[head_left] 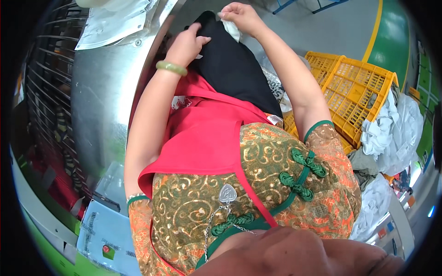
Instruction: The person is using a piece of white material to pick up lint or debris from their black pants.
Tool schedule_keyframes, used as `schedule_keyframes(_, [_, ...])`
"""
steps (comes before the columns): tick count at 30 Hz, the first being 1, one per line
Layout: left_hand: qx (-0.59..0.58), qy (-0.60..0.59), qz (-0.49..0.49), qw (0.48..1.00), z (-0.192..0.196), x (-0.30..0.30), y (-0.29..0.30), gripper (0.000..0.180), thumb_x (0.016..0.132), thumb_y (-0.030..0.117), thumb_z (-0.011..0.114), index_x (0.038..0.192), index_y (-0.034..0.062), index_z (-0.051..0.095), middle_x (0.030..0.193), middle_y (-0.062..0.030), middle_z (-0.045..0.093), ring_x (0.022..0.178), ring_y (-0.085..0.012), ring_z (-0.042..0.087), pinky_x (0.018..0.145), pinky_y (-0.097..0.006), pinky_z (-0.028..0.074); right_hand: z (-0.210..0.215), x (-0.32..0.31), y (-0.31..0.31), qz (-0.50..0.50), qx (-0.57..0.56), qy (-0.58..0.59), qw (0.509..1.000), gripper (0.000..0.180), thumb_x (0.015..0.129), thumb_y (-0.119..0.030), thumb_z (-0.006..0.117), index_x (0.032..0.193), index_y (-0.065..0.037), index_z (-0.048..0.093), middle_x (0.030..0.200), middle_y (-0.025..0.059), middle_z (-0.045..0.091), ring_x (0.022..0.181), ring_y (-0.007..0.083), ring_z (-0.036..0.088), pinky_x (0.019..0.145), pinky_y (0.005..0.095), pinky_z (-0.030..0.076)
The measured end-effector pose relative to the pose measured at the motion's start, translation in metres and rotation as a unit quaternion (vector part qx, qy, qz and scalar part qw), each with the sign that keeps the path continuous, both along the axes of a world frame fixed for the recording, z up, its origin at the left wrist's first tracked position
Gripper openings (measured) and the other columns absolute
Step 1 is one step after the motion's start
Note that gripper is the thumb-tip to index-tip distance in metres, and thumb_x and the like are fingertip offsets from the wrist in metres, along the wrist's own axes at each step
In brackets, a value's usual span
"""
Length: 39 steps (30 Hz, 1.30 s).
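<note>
The right hand (241,18) has its thumb and forefinger closed together on a small, soft white piece of material (231,30), which hangs below the fingertips against the edge of a long, smooth black fabric piece (230,64). The left hand (186,46) is spread, with a clear gap between thumb and forefinger, and lies at the left edge of the black fabric, near its far end; whether its fingertips press on the cloth cannot be told. A pale green, smooth ring-shaped bangle (171,68) circles the left wrist.

The black fabric lies across the person's lap, over a bright red cloth apron (198,142), and runs from beneath the hands down toward the right side of the waist. The apron is worn over a green and orange patterned blouse (276,135) with dark green knotted fastenings.

To the left of the left forearm is a shiny grey metal surface (101,87) with a rounded look, carrying flat, whitish plastic packets (113,27) at its far end. Farther left are dark, thin metal bars (48,69). On the right, beyond the right forearm, are yellow plastic lattice-sided crates (357,92), with white material in clear plastic (389,124) beside them. A light blue flat packet (103,234) lies at lower left.
</note>
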<state>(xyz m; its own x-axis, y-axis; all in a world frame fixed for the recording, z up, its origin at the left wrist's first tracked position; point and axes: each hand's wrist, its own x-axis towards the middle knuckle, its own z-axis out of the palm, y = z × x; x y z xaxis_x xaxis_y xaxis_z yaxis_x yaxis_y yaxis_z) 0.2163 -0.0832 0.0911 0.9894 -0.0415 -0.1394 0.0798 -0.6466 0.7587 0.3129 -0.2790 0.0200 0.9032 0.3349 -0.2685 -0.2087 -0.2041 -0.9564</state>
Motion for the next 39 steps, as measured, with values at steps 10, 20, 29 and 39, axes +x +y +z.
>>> schedule_keyframes(10, [0.216,-0.113,-0.099,0.965,-0.064,0.010,0.008,0.008,0.082,0.011,0.057,0.078,0.0040,0.057,0.075,-0.0201,0.066,0.071,-0.0361,0.066,0.061,-0.044,0.053,0.055,-0.059,-0.019,0.018,0.058,-0.011,0.998,0.015,0.084,-0.015,0.070,0.096,-0.006,0.068,0.089,0.0051,0.069,0.077,0.0137,0.065,0.069,0.0282,0.052])
schedule_keyframes(20, [0.252,-0.110,-0.118,0.954,-0.048,0.009,0.001,0.006,0.078,0.006,0.056,0.078,0.0006,0.057,0.076,-0.0217,0.066,0.069,-0.0366,0.067,0.062,-0.043,0.054,0.093,-0.136,-0.092,0.344,-0.214,-0.085,0.910,0.008,0.075,-0.009,0.070,0.080,-0.005,0.065,0.076,0.0094,0.061,0.081,0.0265,0.060,0.079,0.0356,0.049])
schedule_keyframes(29, [0.206,-0.102,-0.126,0.965,-0.051,0.016,0.001,0.015,0.086,0.014,0.053,0.081,0.0001,0.056,0.076,-0.0240,0.065,0.072,-0.0407,0.065,0.066,-0.049,0.053,0.057,-0.102,-0.002,0.123,-0.115,-0.279,0.946,0.011,0.078,-0.018,0.071,0.082,-0.007,0.068,0.089,0.0051,0.061,0.087,0.0227,0.060,0.075,0.0321,0.049])
schedule_keyframes(39, [0.249,-0.092,-0.117,0.957,-0.043,0.008,-0.002,0.008,0.078,0.005,0.055,0.081,-0.0006,0.060,0.075,-0.0219,0.067,0.070,-0.0359,0.068,0.064,-0.043,0.054,0.120,-0.173,-0.089,0.431,-0.325,-0.058,0.840,0.007,0.073,-0.012,0.066,0.073,-0.005,0.068,0.075,0.0153,0.064,0.075,0.0320,0.064,0.069,0.0393,0.051])
